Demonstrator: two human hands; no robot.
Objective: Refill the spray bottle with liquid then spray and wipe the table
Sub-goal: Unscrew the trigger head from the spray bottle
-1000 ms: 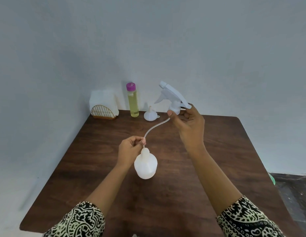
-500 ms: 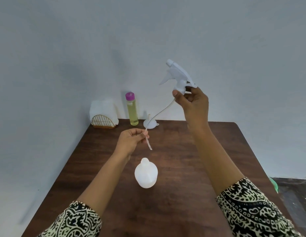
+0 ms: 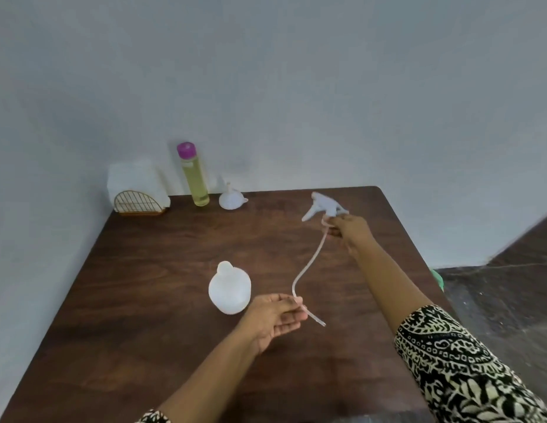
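Brown wood makes up the table (image 3: 174, 346). The white bottle (image 3: 229, 290) stands near its middle with its neck open and nothing on top. The right hand (image 3: 347, 228) is stretched out to the far right side and grips the spray head (image 3: 324, 207) by its collar. The head is low over the wood, and I cannot tell if it touches. A thin tube (image 3: 315, 257) runs from the head and curves back to the left hand (image 3: 275, 317). That hand pinches it near the end between thumb and fingers, just right of the bottle. The tube's tip pokes out past the hand.

I think the job right now is to put the spray head down out of the way so the bottle can be filled. To do it well, lay the head on its side, well apart from the bottle. Lower the tube gently. It looks bendy and could spring back, flick drops or knock the bottle over. Let go of the tube last.

At the back edge stand a yellow bottle (image 3: 195, 181) with a purple cap and a small white funnel (image 3: 231, 199), side by side. The funnel should go in the open neck before any pouring. A napkin holder (image 3: 137, 195) sits in the back left corner, handy for wiping.
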